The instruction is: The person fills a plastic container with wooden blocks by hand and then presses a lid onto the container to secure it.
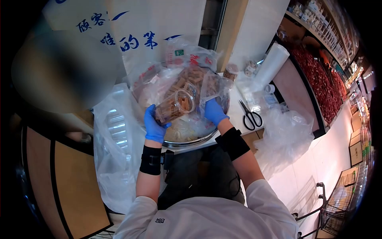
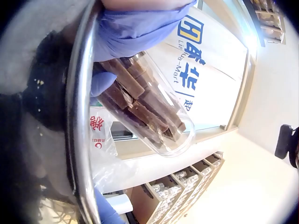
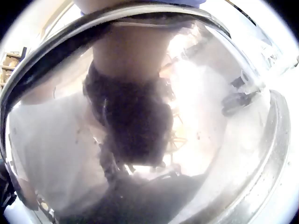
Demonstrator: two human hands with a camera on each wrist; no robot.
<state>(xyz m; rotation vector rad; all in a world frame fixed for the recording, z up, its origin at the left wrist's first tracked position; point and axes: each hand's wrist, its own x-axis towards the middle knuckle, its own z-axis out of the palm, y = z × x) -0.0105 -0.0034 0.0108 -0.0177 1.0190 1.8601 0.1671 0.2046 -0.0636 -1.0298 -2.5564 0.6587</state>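
Note:
My gloved left hand (image 1: 154,125) grips a clear plastic jar (image 1: 169,109) by its side, tilted with its round mouth toward the right. Brown stick-like pieces (image 2: 140,100) fill much of the jar in the left wrist view. Beyond it, more brown pieces (image 1: 194,75) lie in a clear plastic bag (image 1: 209,89) inside a round metal basin (image 1: 184,144). At the bag's near right edge, my gloved right hand (image 1: 215,111) pinches the plastic, its fingertips partly hidden. The right wrist view mostly shows the basin's shiny outer wall (image 3: 201,126).
Black-handled scissors (image 1: 250,116) lie right of the basin, near a plastic roll (image 1: 272,65) and a lidded jar (image 1: 230,71). A large clear bag (image 1: 288,135) hangs at the table's right edge. On the left stands wrapped clear plastic (image 1: 115,147). A white lettered panel (image 1: 159,22) rises behind.

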